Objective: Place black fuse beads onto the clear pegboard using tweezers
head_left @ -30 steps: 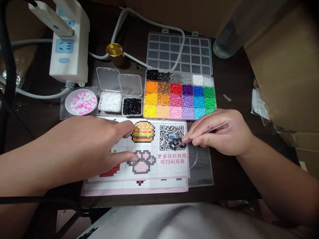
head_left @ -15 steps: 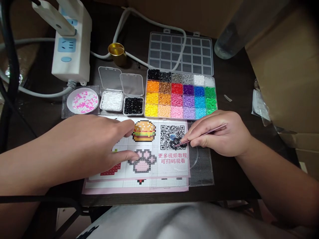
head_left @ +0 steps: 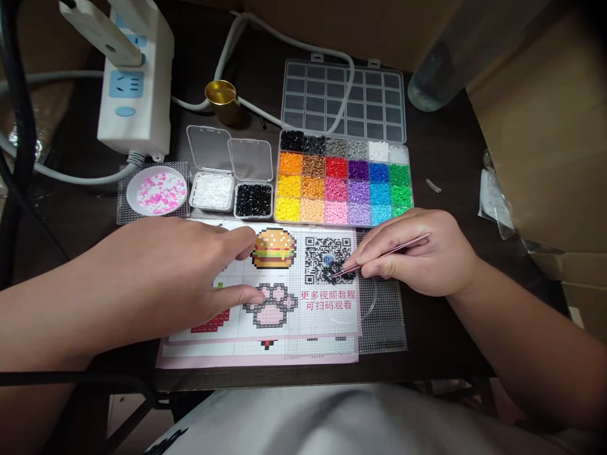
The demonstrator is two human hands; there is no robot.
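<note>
My right hand [head_left: 420, 253] pinches thin pink tweezers [head_left: 384, 254], whose tips rest on dark beads over the QR code [head_left: 329, 260] of a pattern sheet [head_left: 284, 316]. A clear pegboard [head_left: 332, 319] lies over that sheet. My left hand [head_left: 190, 272] lies flat on the sheet's left part, fingers spread, with the fingertips beside a burger picture [head_left: 274, 248] and a paw picture [head_left: 271, 306]. It holds nothing.
A compartment box of coloured beads [head_left: 342, 179] stands behind the sheet with its lid open. Left of it are small boxes of white beads [head_left: 211, 191] and black beads [head_left: 253, 200], a dish of pink beads [head_left: 156, 191], a gold cap [head_left: 220, 98] and a power strip [head_left: 135, 82]. Cardboard [head_left: 545, 126] rises at the right.
The view has shifted slightly. The tweezers' tips have moved a little on the dark beads; my left hand stays in place.
</note>
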